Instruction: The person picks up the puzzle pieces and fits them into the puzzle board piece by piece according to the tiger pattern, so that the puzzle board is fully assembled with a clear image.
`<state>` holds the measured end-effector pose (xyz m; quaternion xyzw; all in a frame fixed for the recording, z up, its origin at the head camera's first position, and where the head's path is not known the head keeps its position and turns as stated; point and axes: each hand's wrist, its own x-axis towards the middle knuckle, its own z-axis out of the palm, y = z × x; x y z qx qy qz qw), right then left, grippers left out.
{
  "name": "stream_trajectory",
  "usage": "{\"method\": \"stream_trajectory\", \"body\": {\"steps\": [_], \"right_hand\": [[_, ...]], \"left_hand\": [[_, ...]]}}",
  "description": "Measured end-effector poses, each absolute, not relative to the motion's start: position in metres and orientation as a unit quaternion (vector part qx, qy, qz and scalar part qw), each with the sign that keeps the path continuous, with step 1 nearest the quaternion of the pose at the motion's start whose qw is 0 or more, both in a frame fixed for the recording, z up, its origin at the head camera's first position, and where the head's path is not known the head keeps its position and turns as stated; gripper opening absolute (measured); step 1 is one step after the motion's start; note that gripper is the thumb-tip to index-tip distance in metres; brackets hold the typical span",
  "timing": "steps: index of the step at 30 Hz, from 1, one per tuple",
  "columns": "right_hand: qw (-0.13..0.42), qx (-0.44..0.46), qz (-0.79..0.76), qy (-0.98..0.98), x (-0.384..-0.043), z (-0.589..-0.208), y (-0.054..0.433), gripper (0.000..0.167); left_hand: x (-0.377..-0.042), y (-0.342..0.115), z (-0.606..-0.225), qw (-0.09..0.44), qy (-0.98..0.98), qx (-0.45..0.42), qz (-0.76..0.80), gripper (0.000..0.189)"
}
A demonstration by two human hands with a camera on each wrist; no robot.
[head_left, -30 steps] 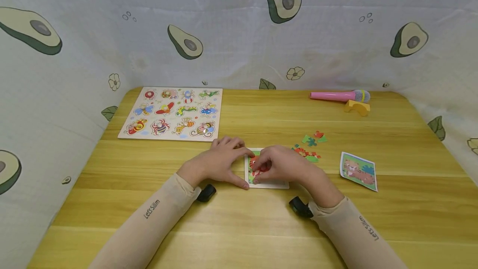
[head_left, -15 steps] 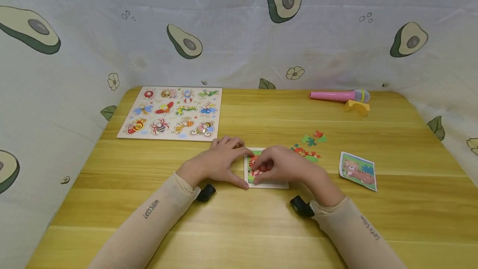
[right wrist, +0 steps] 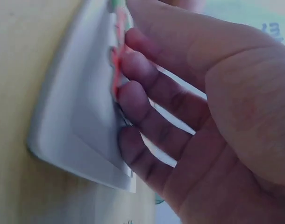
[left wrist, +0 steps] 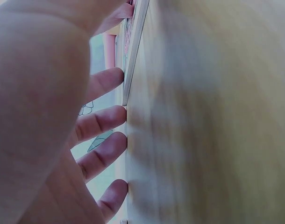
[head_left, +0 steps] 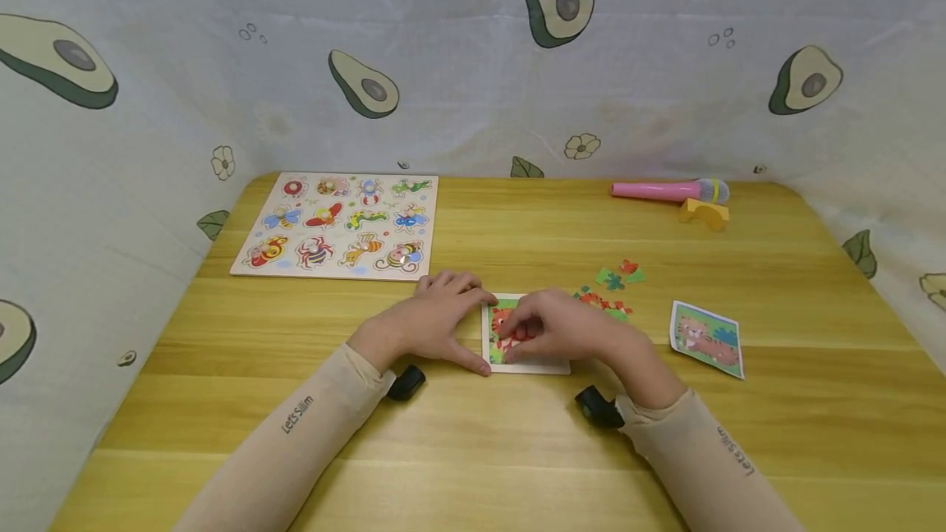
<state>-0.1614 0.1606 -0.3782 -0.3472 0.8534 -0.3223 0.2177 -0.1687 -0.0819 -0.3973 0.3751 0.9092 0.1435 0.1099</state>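
A small jigsaw puzzle in a white tray [head_left: 547, 368] lies on the table, with red and green pieces [head_left: 499, 318] fitted along its left part. My left hand [head_left: 436, 318] steadies the tray from the left, thumb at its near corner and index finger at its far corner, other fingers spread on the wood. Bent over the puzzle, my right hand [head_left: 565, 327] has thumb and index fingertips set a little apart at the red and white pieces. In the right wrist view its fingertips [right wrist: 133, 98] touch the puzzle beside bare tray bottom [right wrist: 86, 107]. I cannot tell whether it pinches a piece.
Loose jigsaw pieces [head_left: 613, 280] lie right of the tray, partly behind my right hand. Further right is a picture card [head_left: 707, 339] of a cat-like animal. At the back are an insect peg board [head_left: 336, 224], a pink toy microphone [head_left: 658, 191] and a yellow arch block [head_left: 704, 213].
Both hands stay at the puzzle. The right thumb and fingertips shift only slightly over its left part, and the right wrist turns a little. The camera view drifts slightly.
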Motion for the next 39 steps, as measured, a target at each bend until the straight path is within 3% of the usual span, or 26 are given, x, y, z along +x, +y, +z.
{"method": "stream_trajectory", "body": {"steps": [4, 10, 15, 23, 39], "right_hand": [[0.211, -0.320, -0.339, 0.859, -0.164, -0.369, 0.170, 0.012], [0.146, -0.246, -0.321, 0.903, -0.173, -0.349, 0.210, 0.016], [0.110, -0.189, -0.311, 0.925, -0.179, -0.344, 0.255, 0.024], [0.133, -0.136, -0.303, 0.934, -0.182, -0.349, 0.286, 0.033], [0.176, -0.177, -0.261, 0.932, -0.190, -0.370, 0.259, 0.043]], "left_hand": [[-0.168, -0.082, -0.397, 0.112, 0.910, 0.372, 0.145, 0.094], [-0.168, -0.082, -0.397, 0.113, 0.909, 0.373, 0.148, 0.095], [-0.168, -0.081, -0.397, 0.121, 0.910, 0.370, 0.143, 0.111], [-0.168, -0.081, -0.396, 0.128, 0.914, 0.361, 0.136, 0.112], [-0.168, -0.082, -0.398, 0.126, 0.911, 0.363, 0.149, 0.113]]}}
